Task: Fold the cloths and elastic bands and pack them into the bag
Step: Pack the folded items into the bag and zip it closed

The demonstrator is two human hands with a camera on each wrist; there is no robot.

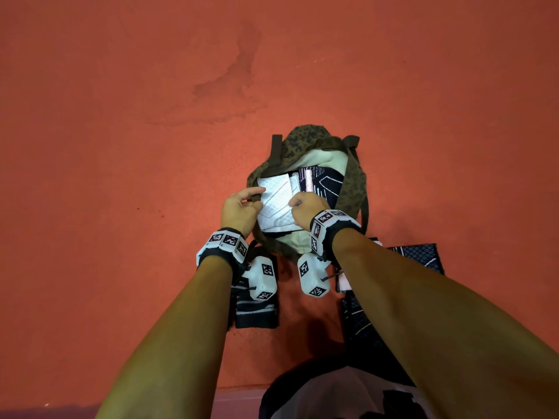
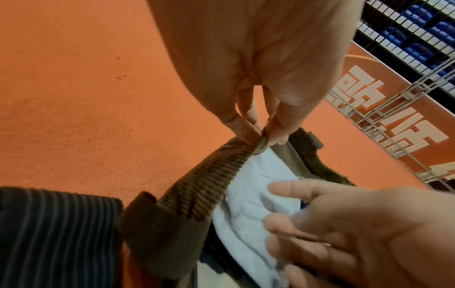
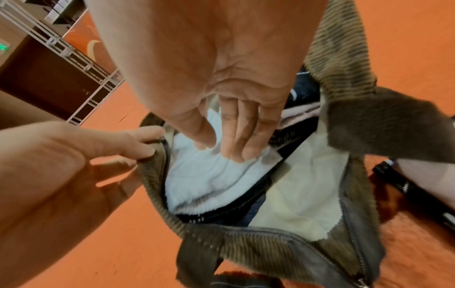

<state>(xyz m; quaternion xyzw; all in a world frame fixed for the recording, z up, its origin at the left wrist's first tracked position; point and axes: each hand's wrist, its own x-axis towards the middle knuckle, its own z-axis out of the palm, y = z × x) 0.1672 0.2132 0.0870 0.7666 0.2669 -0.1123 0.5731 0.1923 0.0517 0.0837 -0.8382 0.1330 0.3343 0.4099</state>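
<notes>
Folded white cloth [image 1: 276,204], soft, light, limp, lying in the open mouth of the corduroy bag [image 1: 352,182] on the floor; right hand [image 1: 305,207] apparently presses it flat-fingered, left hand [image 1: 240,207] pinches the rim; best gripped along its folded edge.

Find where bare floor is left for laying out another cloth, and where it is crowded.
Free: the orange floor left of and beyond the bag. Crowded: the strip nearest the person, with folded dark cloths below the left hand and more right of the right hand.
</notes>
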